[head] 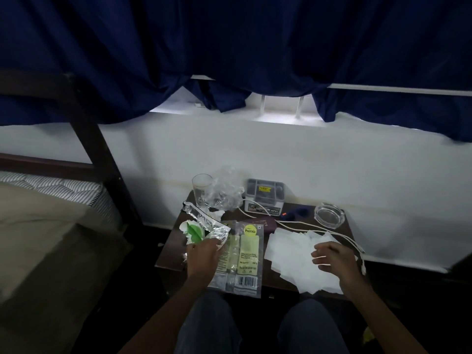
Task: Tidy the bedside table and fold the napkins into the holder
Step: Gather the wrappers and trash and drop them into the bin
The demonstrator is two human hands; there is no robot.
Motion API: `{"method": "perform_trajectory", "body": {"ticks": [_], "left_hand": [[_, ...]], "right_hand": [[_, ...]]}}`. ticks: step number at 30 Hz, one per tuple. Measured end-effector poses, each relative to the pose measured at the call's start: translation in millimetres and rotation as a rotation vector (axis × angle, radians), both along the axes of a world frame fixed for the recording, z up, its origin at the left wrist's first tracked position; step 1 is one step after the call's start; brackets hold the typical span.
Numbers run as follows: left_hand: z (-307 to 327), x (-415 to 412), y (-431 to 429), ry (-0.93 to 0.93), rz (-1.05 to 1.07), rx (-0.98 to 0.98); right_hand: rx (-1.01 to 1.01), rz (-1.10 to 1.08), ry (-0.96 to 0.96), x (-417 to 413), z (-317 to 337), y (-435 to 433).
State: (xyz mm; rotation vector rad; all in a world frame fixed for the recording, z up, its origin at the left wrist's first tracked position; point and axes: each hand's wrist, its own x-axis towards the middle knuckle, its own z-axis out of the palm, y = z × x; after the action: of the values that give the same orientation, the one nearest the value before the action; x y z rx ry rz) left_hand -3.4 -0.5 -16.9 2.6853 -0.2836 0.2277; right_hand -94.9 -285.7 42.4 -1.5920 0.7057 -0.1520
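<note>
A small dark bedside table [286, 279] stands against the white wall. Several white napkins [293, 251] lie spread over its right half. My right hand [332, 259] hovers over them, fingers loosely curled and holding nothing. My left hand [204, 254] grips a silver foil wrapper [212, 223] at the table's left, beside a green and white wrapper [192, 232]. A clear empty food packet [241, 259] with a yellow label and a barcode lies in the middle. A grey tin box [265, 198] stands at the back.
A drinking glass [201, 190] and crumpled clear plastic [227, 190] stand at the back left. A glass ashtray [329, 215] sits at the back right. A white cable [306, 227] runs across the table and off its right edge. A bed [38, 226] is at the left.
</note>
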Motion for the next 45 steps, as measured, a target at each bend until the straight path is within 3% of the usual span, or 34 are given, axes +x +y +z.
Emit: {"method": "perform_trajectory", "body": {"ticks": [5, 9, 15, 18, 28, 33, 35, 39, 45], "left_hand": [[34.1, -2.1, -6.6, -0.02, -0.044, -0.148], [71.5, -14.7, -31.8, -0.006, -0.213, -0.286], [103.3, -41.7, -96.1, 0.277, -0.541, -0.59], [115.6, -59.2, -139.8, 0.393, -0.708, -0.598], [88.9, -114.2, -274.1, 0.336, -0.785, -0.501], [75.3, -127.0, -292.4, 0.433, -0.829, -0.401], [70.2, -127.0, -293.2, 0.461, -0.817, -0.38], [67.5, -122.6, -291.7, 0.502, -0.794, -0.361], [70.3, -108.8, -280.8, 0.5, -0.746, -0.384]], "right_hand": [[0.032, 0.096, -0.064, 0.0, 24.1, 10.7], [-0.017, 0.255, -0.105, 0.9, 45.2, 13.1], [0.03, 0.451, -0.117, -15.6, 64.9, -19.1], [0.098, 0.506, -0.112, -38.5, 64.1, -51.3], [-0.063, 0.076, -0.084, -140.0, 29.2, -172.2], [-0.234, -0.198, 0.131, -189.5, -43.5, -225.0], [-0.298, -0.22, 0.241, -202.1, -78.8, -233.9], [-0.225, -0.138, 0.419, -207.7, -114.8, -221.0], [-0.232, -0.156, 0.446, -190.6, -127.3, -215.7]]}}
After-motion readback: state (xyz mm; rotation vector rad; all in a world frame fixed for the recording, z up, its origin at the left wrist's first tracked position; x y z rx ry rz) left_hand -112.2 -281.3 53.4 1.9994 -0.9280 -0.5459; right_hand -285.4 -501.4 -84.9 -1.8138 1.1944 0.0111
